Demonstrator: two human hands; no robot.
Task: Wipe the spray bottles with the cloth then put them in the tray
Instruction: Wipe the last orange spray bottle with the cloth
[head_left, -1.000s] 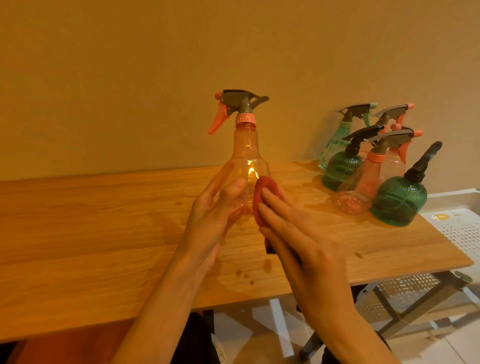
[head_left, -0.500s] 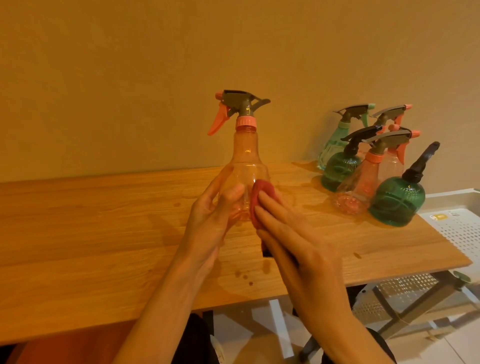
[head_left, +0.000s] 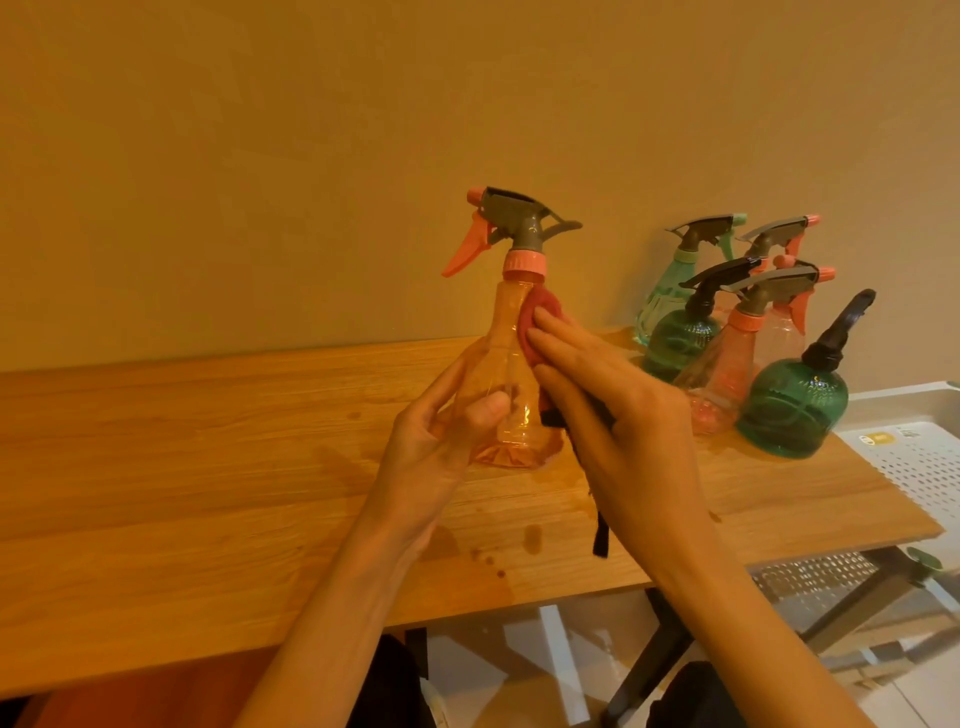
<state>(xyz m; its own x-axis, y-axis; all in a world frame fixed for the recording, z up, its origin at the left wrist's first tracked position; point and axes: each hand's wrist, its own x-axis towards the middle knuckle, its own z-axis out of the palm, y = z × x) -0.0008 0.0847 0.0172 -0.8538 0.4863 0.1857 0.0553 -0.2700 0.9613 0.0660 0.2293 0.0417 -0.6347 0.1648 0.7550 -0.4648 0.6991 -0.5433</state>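
Two hands: both work on one orange spray bottle (head_left: 506, 374) held just above the surface (head_left: 208, 467).
Left hand (head_left: 436, 441): fingers and thumb curl round the bottle's lower body, carrying its weight.
Right hand (head_left: 618, 415): straight fingers press a red cloth (head_left: 540, 322) against the bottle's shoulder, right of the neck.
Slip risk: the clear plastic looks smooth; a hard sideways wipe could twist it out of the left grip.
Wet spots (head_left: 530, 538): droplets on the near surface suggest moisture, which would loosen the hold.
Cluster (head_left: 769, 353): five more bottles stand far right, close together; a swinging elbow could topple them.
Tray (head_left: 924, 457): white, perforated, right of the surface edge; no bottle in the part that shows.
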